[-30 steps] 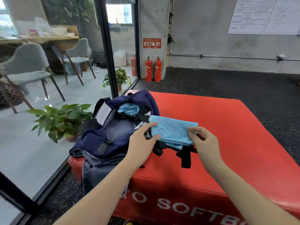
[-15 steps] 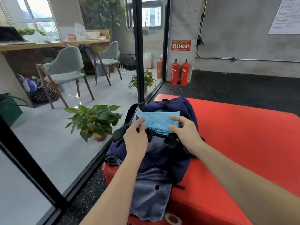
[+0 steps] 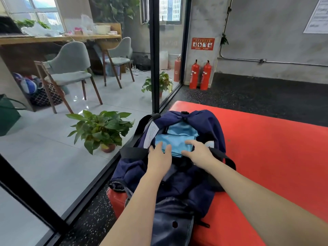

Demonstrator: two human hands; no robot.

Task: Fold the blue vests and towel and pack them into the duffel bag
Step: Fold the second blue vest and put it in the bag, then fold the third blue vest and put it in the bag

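An open navy duffel bag [image 3: 209, 125] lies on the left end of a red padded block [image 3: 266, 148]. Inside its mouth sits a folded light blue cloth [image 3: 179, 146], on top of another light blue piece [image 3: 184, 128] deeper in the bag. My left hand [image 3: 159, 158] lies flat on the near left edge of the folded cloth, fingers straight. Over at the cloth's near right edge rests my right hand [image 3: 198, 153], fingers spread and pressing down. A white tag [image 3: 150, 135] shows on the bag's left inner wall. I cannot tell whether the cloth is a vest or the towel.
The bag's near end hangs over the block's front corner. A glass partition with a black frame [image 3: 154, 68] runs along the left, potted plants [image 3: 101, 128] behind it. Two red fire extinguishers [image 3: 200, 75] stand at the far wall. Dark speckled floor surrounds the block.
Both hands carried the folded blue cloth left from the block to above the bag, then lowered it into the bag's mouth. My head turned left with them.
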